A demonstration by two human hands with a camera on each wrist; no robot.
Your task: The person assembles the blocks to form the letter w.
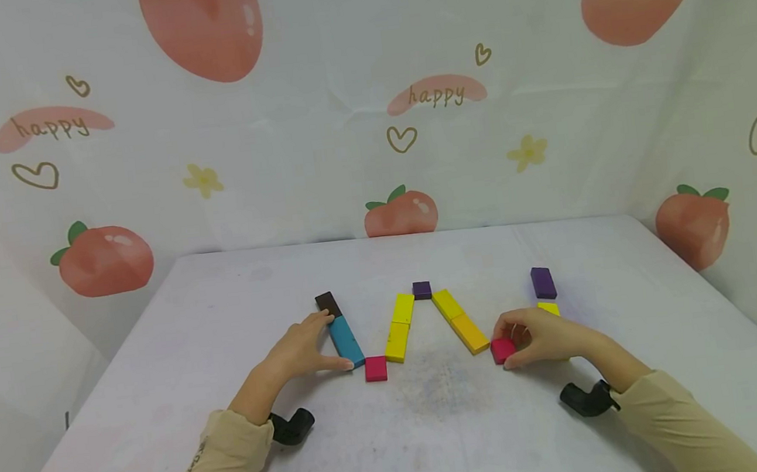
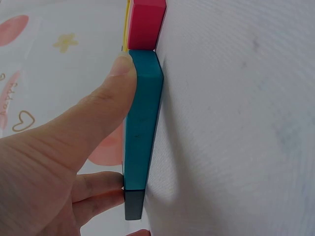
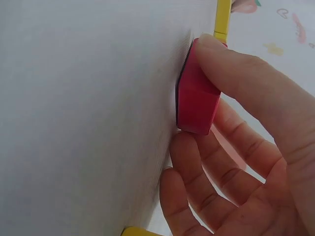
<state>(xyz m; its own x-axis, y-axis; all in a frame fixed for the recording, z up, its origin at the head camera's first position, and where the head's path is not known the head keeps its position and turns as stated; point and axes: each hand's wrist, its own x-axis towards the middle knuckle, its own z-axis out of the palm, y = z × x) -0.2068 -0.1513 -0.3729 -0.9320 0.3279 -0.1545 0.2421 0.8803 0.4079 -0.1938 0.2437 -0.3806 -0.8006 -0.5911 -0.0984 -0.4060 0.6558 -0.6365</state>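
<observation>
My left hand [image 1: 300,348] lies along the left side of a slanted pair of blocks. Its thumb touches the lower end of the blue block [image 2: 142,118], and the fingertips reach its join with a dark brown block [image 1: 328,302]. Against the blue block's lower end sits a red block [image 1: 376,369]. On the right, my right hand [image 1: 547,332] pinches another red block [image 3: 199,103] between thumb and fingers, close to the table. That block stands at the lower end of an orange-yellow block [image 1: 469,334].
Two yellow blocks [image 1: 398,342], a small purple block [image 1: 422,290] and another yellow block [image 1: 447,305] form a peak between the hands. Behind the right hand are a larger purple block [image 1: 544,283] and a partly hidden yellow block [image 1: 549,308]. A printed cloth [image 1: 313,158] hangs behind the table.
</observation>
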